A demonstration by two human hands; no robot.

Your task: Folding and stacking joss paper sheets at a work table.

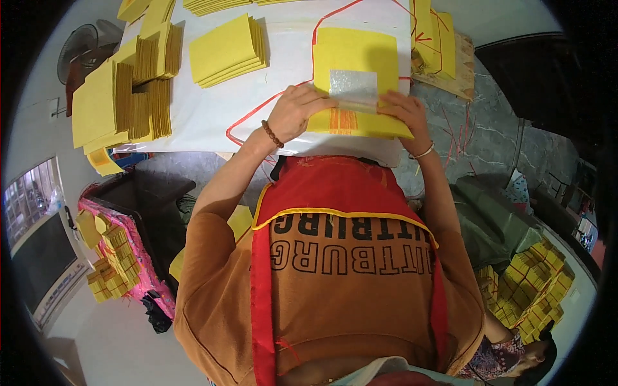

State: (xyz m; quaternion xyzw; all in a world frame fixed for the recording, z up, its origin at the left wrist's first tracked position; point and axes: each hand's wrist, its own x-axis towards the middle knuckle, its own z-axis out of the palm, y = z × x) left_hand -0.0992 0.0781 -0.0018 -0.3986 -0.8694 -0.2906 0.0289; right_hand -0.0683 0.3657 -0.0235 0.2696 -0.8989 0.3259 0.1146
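Yellow paper [355, 48] with a silver foil rectangle [353, 85] and an orange printed patch lies at the near edge of the white table. Its near part looks raised or folded over in a band between my hands. My left hand [298, 110] is closed on the left side of that band, thumb and fingers together. My right hand [408, 117] grips the right side, its fingers slightly smeared by motion. Red string [261, 107] runs over the tabletop and passes beneath the paper.
Piles of yellow paper [96, 106] stand at the table's left, with another fanned pile [225, 51] farther in. Tied yellow bundles [444, 45] sit on a wooden board at the right. More bundles [531, 283] and another person [508, 354] are at the lower right.
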